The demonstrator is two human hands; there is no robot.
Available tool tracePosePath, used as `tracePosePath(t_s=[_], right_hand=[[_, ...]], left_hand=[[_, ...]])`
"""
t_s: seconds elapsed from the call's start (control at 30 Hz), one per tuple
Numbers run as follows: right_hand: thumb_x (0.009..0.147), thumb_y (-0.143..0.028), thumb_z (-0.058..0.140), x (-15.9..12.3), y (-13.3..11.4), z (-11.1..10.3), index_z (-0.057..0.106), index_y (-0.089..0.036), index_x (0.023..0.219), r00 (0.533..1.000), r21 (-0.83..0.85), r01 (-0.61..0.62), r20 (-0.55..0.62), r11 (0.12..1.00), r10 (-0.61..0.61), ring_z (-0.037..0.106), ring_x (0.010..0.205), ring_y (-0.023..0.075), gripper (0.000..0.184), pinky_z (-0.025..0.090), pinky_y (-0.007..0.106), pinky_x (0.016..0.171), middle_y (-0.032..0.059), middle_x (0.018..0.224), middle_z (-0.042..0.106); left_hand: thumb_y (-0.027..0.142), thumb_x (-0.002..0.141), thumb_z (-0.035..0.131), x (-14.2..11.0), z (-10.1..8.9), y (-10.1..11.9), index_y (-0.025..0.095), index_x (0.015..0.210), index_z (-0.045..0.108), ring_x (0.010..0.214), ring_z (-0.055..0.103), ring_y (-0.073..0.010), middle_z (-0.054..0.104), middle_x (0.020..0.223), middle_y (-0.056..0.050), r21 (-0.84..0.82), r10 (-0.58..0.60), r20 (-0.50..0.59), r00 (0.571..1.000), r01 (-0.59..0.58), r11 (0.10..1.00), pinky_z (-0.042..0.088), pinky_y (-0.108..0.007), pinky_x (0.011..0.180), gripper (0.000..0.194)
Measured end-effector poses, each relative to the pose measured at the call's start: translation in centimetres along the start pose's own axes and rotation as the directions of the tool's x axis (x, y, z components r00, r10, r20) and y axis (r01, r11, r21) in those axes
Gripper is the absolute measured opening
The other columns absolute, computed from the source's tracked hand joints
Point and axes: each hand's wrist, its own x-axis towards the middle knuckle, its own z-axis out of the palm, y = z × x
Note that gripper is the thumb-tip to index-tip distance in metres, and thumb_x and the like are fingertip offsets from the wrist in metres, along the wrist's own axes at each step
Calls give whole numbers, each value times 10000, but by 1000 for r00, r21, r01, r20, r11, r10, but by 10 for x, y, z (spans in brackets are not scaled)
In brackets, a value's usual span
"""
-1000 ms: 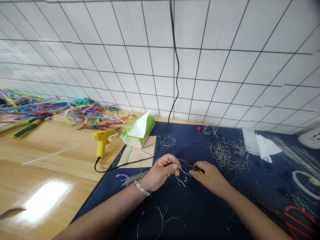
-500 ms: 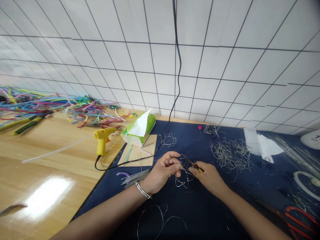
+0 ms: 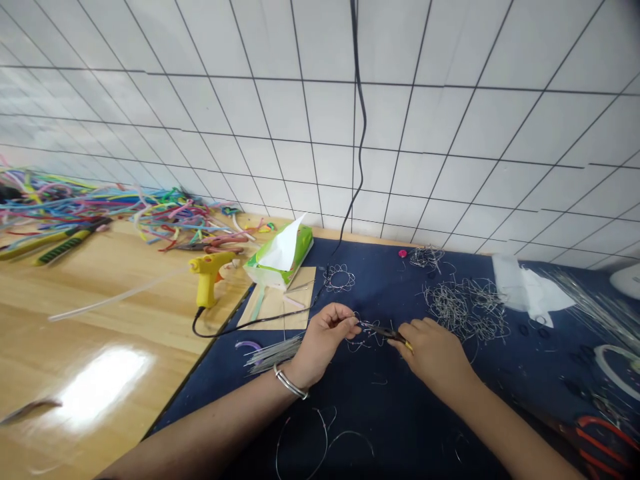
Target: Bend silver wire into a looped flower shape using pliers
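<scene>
My left hand (image 3: 327, 340) pinches the edge of a looped wire ring (image 3: 363, 344) between thumb and fingers, just above the dark blue mat. A pair of pliers (image 3: 383, 331) with yellow on the handle is in my right hand (image 3: 433, 350), its fingers wrapped round the grip. The dark jaws point left and reach the wire close to my left fingertips; whether they grip it is too small to tell. Behind my hands lies a flower-shaped wire ring (image 3: 339, 278). Loose curved wires (image 3: 326, 440) lie nearer to me.
Left of the mat stand a yellow glue gun (image 3: 206, 283) and a green tissue pack (image 3: 285, 257). Straight wires (image 3: 275, 353) lie beside my left wrist. Tangled wire (image 3: 465, 307) and white paper pieces (image 3: 535, 293) are at right, red-handled scissors (image 3: 605, 437) lower right. Colourful fuzzy stems (image 3: 170, 213) pile up far left.
The wire ring has tipped from hanging upright to lying flatter. The pliers have swung more level, with their jaws now at the wire, and my right hand has turned over more.
</scene>
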Motion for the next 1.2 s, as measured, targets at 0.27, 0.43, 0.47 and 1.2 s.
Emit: tracePosePath(t_s=[0.27, 0.43, 0.47, 1.2], right_hand=[[815, -309, 482, 3, -10, -4, 563, -205, 731, 999, -140, -16, -48, 990, 10, 456, 672, 166, 157, 284, 280, 590, 34, 672, 545], [822, -282, 464, 3, -18, -8, 566, -186, 711, 996, -203, -19, -91, 979, 0, 457, 678, 173, 179, 286, 291, 588, 53, 650, 531], [819, -272, 469, 4, -19, -8, 565, -184, 708, 995, -214, -20, -98, 977, -1, 456, 677, 173, 171, 284, 292, 585, 55, 644, 528], [777, -110, 439, 4, -25, -1, 537, -172, 690, 989, -263, -39, -145, 964, 0, 396, 664, 169, 145, 241, 303, 590, 53, 643, 500]], left_hand=[[278, 752, 585, -3, 4, -2, 149, 799, 521, 715, 607, -127, 604, 733, -13, -15, -1, 12, 1000, 1, 1000, 473, -255, 678, 151], [257, 750, 585, -2, 5, -2, 156, 785, 515, 691, 596, -111, 592, 705, 4, 14, 30, -3, 1000, -30, 999, 453, -233, 665, 128], [255, 750, 585, -2, 5, -2, 157, 781, 513, 692, 596, -112, 589, 700, 6, 24, 36, -3, 999, -36, 999, 451, -234, 668, 125], [246, 758, 575, 2, 2, -12, 163, 798, 480, 747, 634, -146, 605, 704, -3, 59, 26, 23, 999, -27, 998, 487, -260, 685, 132]])
